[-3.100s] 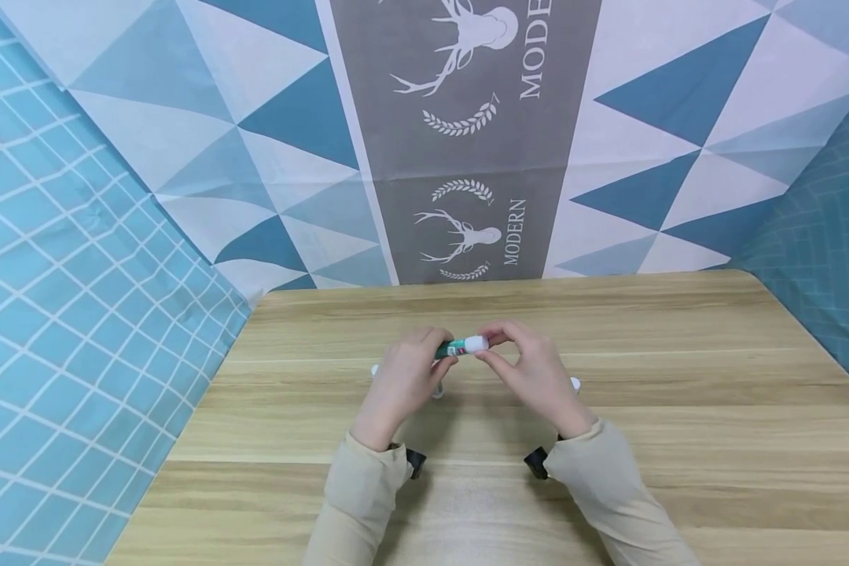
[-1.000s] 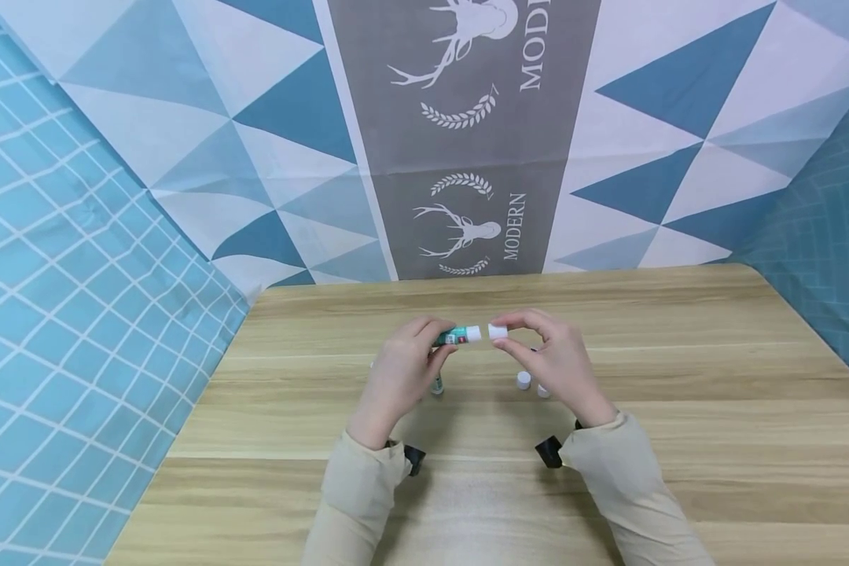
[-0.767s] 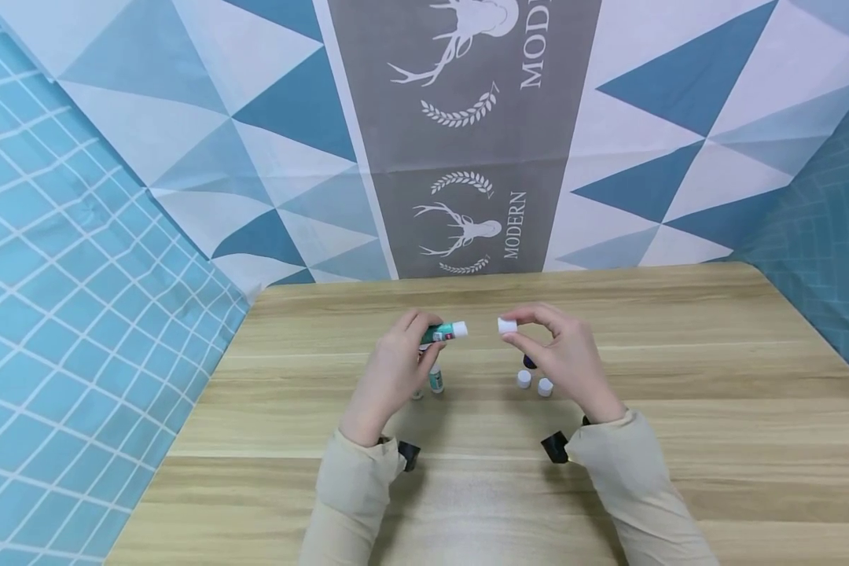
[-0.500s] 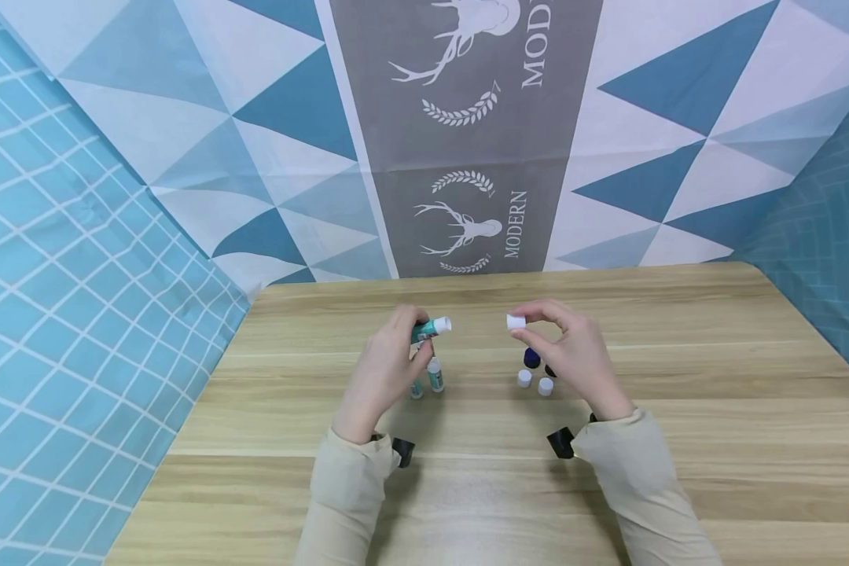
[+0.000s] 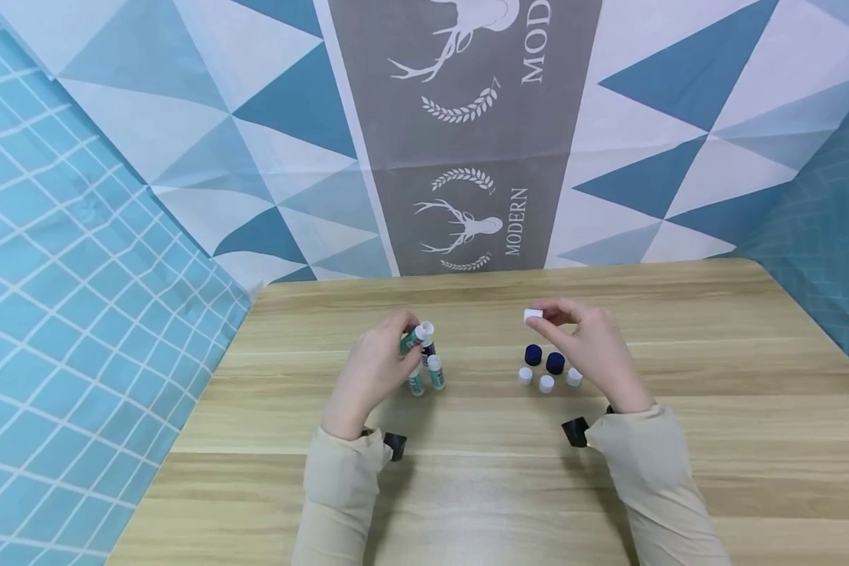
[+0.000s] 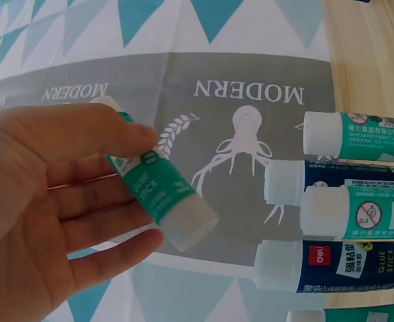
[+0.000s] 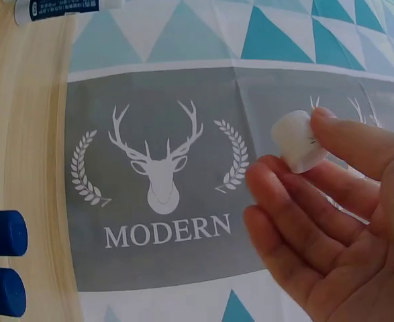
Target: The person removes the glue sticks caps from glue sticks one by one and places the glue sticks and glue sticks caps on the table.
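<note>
My left hand (image 5: 376, 363) pinches an uncapped green glue stick (image 6: 158, 189) between thumb and fingers, its white end tilted up. In the head view it hovers close behind a cluster of standing glue sticks, some green (image 5: 436, 373) and some navy (image 6: 337, 266), their tops white and capless in the left wrist view. The hand hides part of that cluster. On the other side, my right hand (image 5: 589, 342) pinches a small white cap (image 7: 297, 142) above the table. Below it lie two dark blue caps (image 5: 555, 363) and three white caps (image 5: 547, 384).
Both groups stand on a wood-grain table (image 5: 481, 487), glue sticks left and caps right, with a gap between. Behind the table's far edge rises a patterned cloth backdrop (image 5: 389, 141); blue tiled cloth (image 5: 78, 314) borders the left. Black wrist mounts (image 5: 575, 432) sit under both wrists.
The white cap has come off the green glue stick. My hands have drawn apart, the left carrying the stick toward the standing ones, the right carrying the cap over the other caps.
</note>
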### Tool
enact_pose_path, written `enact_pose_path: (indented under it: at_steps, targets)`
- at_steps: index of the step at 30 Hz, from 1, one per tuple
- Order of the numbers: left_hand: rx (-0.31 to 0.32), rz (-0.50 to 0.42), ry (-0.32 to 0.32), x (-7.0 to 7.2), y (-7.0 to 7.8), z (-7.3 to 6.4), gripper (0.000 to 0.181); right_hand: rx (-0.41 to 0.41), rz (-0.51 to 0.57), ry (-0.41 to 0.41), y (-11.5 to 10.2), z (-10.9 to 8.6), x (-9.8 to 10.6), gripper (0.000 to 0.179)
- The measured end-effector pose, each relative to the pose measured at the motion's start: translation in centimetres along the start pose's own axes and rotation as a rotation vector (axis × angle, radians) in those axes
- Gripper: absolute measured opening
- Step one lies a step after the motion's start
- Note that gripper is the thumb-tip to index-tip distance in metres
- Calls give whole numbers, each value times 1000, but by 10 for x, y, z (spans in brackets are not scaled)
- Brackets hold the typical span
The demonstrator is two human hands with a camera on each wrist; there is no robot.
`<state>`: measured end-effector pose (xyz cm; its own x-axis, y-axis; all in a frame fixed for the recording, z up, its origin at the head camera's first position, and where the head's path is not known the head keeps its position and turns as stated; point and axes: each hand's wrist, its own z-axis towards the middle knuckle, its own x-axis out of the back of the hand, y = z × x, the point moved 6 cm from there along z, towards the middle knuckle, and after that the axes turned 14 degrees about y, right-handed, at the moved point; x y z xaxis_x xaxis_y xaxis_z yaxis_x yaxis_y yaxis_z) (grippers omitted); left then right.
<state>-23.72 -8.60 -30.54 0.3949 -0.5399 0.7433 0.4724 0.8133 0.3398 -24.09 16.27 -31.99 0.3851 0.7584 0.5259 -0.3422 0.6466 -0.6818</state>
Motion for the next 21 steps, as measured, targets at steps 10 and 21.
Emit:
enact_pose_path:
  at_steps: [10, 21]
  targets:
    - [101, 43, -92, 0, -16, -2, 20, -7, -116, -103, 13, 2, 2, 26]
    - [133, 96, -141, 3, -23, -7, 18, -22, -176, -318, 29, -2, -2, 14]
